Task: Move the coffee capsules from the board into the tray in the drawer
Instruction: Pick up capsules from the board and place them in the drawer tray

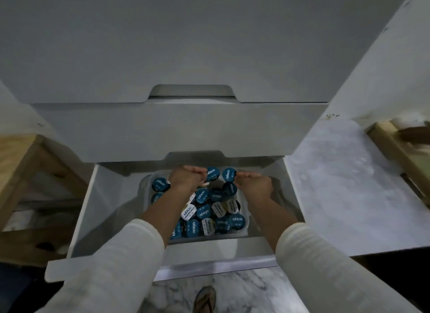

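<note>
A sandalled foot (204, 300) is seen nearest the camera on the marbled floor (244, 289), just in front of the open white drawer (86, 208). 2 arms in cream sleeves (111, 266) are stretched over the drawer's front edge into it. A clear plastic tray (247, 222) is set inside the drawer, towards its back, and is crowded with coffee capsules (204, 211). The capsules are small round pods with dark sides; most are sealed with teal foil lids printed in white lettering, while a few near the tray's middle and front edge are topped with white or pale gold lids. They are laid loosely, some flat and some tilted against one another.

At the tray's back edge, 1 teal capsule (212, 173) is pinched in the fingertips of the left hand (186, 178), lid tilted towards the camera. A 2nd teal capsule (229, 174) is pinched likewise by the right hand (254, 184), just beside the first. Both are held slightly above the heap.

A closed drawer front (181, 131) is seen above, and wooden furniture (28, 173) stands to the left.
</note>
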{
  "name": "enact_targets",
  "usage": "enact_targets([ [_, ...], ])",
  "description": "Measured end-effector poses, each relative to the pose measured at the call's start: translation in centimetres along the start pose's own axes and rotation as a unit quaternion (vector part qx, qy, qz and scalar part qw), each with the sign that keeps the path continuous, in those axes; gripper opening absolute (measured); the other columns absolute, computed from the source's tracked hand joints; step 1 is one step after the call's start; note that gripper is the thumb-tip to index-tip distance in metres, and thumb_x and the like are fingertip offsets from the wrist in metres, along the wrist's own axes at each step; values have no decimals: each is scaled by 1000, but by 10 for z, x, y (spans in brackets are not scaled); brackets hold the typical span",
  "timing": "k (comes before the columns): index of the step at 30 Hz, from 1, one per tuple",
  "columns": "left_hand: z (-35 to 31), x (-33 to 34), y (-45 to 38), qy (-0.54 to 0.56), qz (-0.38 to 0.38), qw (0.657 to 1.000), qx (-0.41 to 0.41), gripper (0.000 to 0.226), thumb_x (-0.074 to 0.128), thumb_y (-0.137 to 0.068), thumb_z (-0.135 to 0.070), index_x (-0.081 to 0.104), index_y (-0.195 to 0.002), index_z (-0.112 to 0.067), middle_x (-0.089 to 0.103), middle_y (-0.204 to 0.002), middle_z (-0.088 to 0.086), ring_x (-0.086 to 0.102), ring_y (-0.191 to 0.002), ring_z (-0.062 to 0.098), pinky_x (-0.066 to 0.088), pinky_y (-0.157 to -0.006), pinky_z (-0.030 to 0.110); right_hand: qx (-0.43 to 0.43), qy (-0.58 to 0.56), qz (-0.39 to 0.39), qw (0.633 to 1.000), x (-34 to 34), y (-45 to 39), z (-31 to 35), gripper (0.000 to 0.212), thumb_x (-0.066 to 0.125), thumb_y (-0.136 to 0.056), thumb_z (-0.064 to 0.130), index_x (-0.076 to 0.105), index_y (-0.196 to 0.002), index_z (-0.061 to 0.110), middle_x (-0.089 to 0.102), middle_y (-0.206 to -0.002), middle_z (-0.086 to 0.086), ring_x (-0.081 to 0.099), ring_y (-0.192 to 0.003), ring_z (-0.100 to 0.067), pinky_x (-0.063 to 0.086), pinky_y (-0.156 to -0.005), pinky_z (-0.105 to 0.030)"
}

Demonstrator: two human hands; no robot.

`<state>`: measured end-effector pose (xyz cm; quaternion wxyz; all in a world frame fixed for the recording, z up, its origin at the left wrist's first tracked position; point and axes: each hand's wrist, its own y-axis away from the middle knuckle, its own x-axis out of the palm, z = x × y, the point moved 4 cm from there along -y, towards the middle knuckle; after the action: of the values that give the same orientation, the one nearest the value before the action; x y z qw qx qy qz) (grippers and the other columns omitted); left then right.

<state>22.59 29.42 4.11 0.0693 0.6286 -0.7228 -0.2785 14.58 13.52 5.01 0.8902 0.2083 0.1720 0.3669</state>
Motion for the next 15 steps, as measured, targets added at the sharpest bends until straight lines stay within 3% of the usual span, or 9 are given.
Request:
enact_targets([
  [4, 1, -1, -7, -2, 16, 1000, -6, 18, 67, -82, -7, 70, -100, -7, 70, -99, 10, 63, -86, 18, 49, -68, 18, -2, 42, -26, 999, 5, -5, 3, 13, 70, -76, -1, 69, -72, 11, 70, -84, -10, 66, -76, -19, 56, -85, -33],
  [10, 4, 2, -10, -26, 29, 999, 10, 14, 68, -81, -5, 71, -95, -6, 71, -102, 13, 64, -85, 18, 53, -76, 25, -2, 86, -50, 995, 13, -8, 0, 31, 70, -75, 0, 63, -56, 23, 71, -83, -7, 69, -85, -25, 55, -87, -39],
  [13, 4, 4, -9, -36, 33, 999, 22, 13, 68, -81, -4, 71, -94, -5, 72, -102, 13, 64, -85, 17, 52, -84, 24, -8, 119, -48, 992, 13, -9, 0, 18, 69, -77, 1, 69, -68, 17, 71, -86, -5, 68, -84, -22, 56, -85, -38],
  [15, 2, 5, -9, -52, 37, 997, 34, 14, 67, -82, -3, 70, -95, -5, 71, -102, 12, 63, -84, 15, 50, -81, 23, -15, 139, -49, 989, 13, -11, 0, 16, 69, -77, 1, 69, -71, 16, 72, -90, -7, 69, -84, -22, 57, -84, -39],
])
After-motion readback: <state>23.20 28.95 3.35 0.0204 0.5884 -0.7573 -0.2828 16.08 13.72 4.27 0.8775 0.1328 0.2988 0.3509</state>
